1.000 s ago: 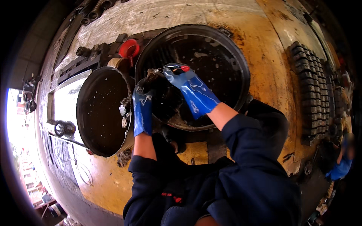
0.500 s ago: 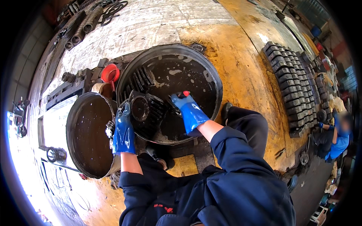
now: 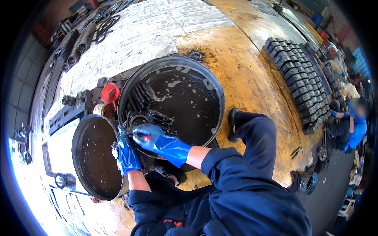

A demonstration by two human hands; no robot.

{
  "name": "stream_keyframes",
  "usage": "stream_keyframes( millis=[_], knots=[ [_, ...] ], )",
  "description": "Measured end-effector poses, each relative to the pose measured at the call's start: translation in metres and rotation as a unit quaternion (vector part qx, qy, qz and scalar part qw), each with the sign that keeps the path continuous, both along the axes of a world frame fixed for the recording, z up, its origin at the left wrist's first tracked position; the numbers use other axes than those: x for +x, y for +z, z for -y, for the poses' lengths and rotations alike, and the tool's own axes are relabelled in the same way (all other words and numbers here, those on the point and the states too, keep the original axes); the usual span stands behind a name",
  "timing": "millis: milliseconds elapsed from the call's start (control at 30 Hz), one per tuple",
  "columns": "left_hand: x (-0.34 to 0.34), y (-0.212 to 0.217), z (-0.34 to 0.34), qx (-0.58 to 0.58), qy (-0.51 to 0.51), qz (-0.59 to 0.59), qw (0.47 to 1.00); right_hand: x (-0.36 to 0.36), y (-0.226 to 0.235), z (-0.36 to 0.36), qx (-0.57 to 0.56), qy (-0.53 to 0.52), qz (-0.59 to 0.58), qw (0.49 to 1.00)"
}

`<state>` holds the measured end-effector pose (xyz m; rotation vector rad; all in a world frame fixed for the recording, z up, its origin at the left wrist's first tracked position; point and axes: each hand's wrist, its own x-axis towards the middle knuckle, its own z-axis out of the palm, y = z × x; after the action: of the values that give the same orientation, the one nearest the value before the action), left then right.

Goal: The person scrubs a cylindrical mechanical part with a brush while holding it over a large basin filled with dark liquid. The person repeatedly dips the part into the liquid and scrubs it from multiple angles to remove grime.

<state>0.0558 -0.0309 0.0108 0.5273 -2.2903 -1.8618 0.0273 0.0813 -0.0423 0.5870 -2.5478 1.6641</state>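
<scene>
My left hand (image 3: pixel 126 152), in a blue glove, grips a dark ring-shaped metal part (image 3: pixel 138 120) at the near rim of a big round black basin (image 3: pixel 214 84) that holds dark, foamy liquid. Pressed right beside it, my gloved right hand (image 3: pixel 154 140) is closed on a small red-tipped tool (image 3: pixel 146 138) that touches the part. More ribbed dark parts (image 3: pixel 141 96) lie in the liquid at the basin's left side. Most of the tool is hidden in the glove.
A second round black pan (image 3: pixel 94 157) sits left of the basin. A red cup (image 3: pixel 110 93) stands behind it. Rows of dark metal blocks (image 3: pixel 303 78) line the yellow floor at right, where another person in blue (image 3: pixel 356 126) crouches. Coil springs (image 3: pixel 78 47) lie far left.
Both hands have drawn back with the part from over the basin's middle to its near rim, and the right hand has closed in against the left. The view has shifted.
</scene>
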Motion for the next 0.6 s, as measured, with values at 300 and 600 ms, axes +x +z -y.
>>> stream_keyframes(
  millis=[300,600],
  knots=[
    [0.002,-0.049,0.056,-0.593,-0.015,-0.065,0.803,0.017,0.006,-0.056,0.078,0.211,-0.238,0.945],
    [0.000,-0.011,0.020,-0.409,-0.061,-0.006,0.910,-0.017,-0.077,-0.132,0.152,-0.027,-0.132,0.979]
  ],
)
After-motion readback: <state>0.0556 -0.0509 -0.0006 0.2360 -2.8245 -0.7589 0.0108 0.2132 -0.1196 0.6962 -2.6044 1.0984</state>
